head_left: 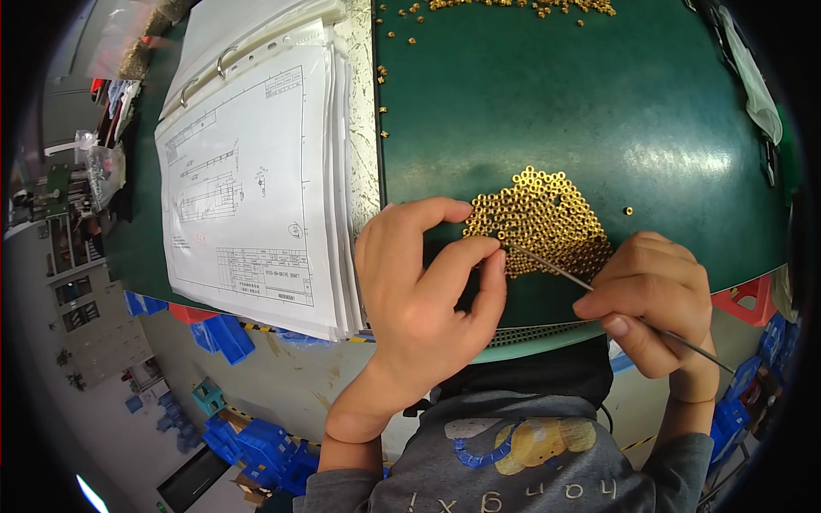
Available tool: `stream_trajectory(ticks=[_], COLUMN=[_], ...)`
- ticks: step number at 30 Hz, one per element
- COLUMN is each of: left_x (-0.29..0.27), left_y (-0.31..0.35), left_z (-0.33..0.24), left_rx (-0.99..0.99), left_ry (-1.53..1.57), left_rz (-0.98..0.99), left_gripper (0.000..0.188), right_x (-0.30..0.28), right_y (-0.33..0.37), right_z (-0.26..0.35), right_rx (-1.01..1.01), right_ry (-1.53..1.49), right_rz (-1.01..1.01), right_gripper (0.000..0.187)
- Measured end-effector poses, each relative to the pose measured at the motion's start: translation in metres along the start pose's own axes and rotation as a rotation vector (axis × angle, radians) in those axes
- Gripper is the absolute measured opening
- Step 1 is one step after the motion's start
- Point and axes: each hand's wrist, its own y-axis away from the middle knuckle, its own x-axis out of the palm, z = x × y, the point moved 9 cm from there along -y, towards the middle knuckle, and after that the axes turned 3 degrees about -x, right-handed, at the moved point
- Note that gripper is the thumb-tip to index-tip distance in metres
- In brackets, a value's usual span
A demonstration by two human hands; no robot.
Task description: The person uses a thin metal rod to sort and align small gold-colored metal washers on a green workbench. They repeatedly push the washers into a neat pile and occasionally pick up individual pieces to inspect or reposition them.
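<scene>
A dense patch of small brass rings (547, 218) lies in one layer on the green table mat, most with their round holes facing up. In my right hand (654, 299) is a long thin metal rod (556, 270), slanting down to the right past my wrist. Its tip reaches the thumb and index finger of my left hand (428, 295), which are pinched together at the patch's left edge. Whatever sits between those fingertips is too small to make out. Another left finger stretches to the upper left rings. One loose brass ring (629, 210) lies apart, right of the patch.
On the left, an open ring binder (248, 188) holds a technical drawing. More brass pieces (522, 4) are scattered along the far edge and beside the pale strip (363, 103). Blue bins (265, 445) stand on the floor, and a red stool (744, 299) is at right.
</scene>
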Motion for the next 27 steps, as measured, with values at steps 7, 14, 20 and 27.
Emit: stream_trajectory(ticks=[7,14,20,27], left_x=[0.001,-0.0002,0.0,0.0025], left_y=[-0.0007,-0.0012,-0.0052,-0.0068], left_z=[-0.0007,0.0005,0.0017,-0.0048], left_rx=[0.007,0.006,-0.022,0.116], left_ry=[-0.009,0.013,0.08,0.099], left_rz=[0.003,-0.01,0.003,-0.004], left_gripper=[0.015,0.014,0.013,0.016], right_x=[0.0043,0.0043,0.0017,-0.0001], right_y=[-0.0016,-0.0016,-0.0018,-0.0032], right_z=[-0.0016,-0.0007,0.0008,0.0016], right_rx=[-0.023,-0.042,-0.068,-0.06], right_ry=[-0.016,-0.018,-0.023,-0.045], right_rz=[-0.014,-0.03,-0.031,-0.038], right_gripper=[0.018,0.02,0.019,0.015])
